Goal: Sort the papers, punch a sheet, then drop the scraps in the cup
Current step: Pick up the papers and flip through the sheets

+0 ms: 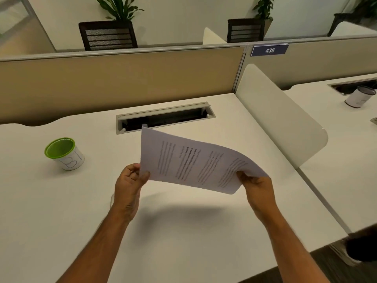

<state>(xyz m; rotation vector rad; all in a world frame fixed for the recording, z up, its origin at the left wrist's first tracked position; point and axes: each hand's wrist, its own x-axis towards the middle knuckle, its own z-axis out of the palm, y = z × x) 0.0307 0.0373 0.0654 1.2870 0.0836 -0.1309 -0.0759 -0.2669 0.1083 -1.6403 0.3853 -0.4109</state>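
I hold printed white papers [191,162] in the air above the white desk [183,231], turned sideways and bowed upward. My left hand [128,184] pinches their near left corner. My right hand [258,188] grips the right end from below. Whether this is one sheet or a thin stack I cannot tell. A green-rimmed cup [64,153] with a white paper label stands upright on the desk to the left, well apart from my hands. No hole punch shows in the head view.
An open cable tray slot [165,117] is sunk into the desk just behind the papers. A tan partition [122,82] closes the back. A white rounded divider [281,119] stands on the right, with another labelled cup [360,97] on the neighbouring desk.
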